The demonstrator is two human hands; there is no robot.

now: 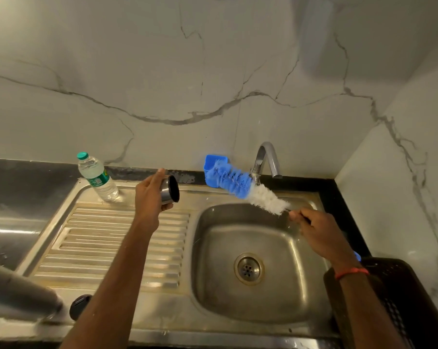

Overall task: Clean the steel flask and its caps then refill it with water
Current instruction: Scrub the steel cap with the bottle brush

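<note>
Marbled grey wall tiles rise behind a stainless steel sink with a ribbed drainboard, set in a dark counter. From the head view, my left hand is wrapped around a small steel cup-shaped cap with a black inside, held over the drainboard with its mouth turned toward the brush. My right hand pinches the thin handle of a long bottle brush with blue and white bristles, its tip near a blue plastic holder beside the chrome tap, from which I see no water running. I judge I am at the cap-scrubbing step; next I must bring the bristles into the cap's mouth and twist. The steel flask body lies blurred at the lower left edge, a round black cap just beside it. A clear plastic water bottle with a green lid stands on the drainboard, seemingly holding water. The basin looks empty, and a dark plastic crate sits at my right
</note>
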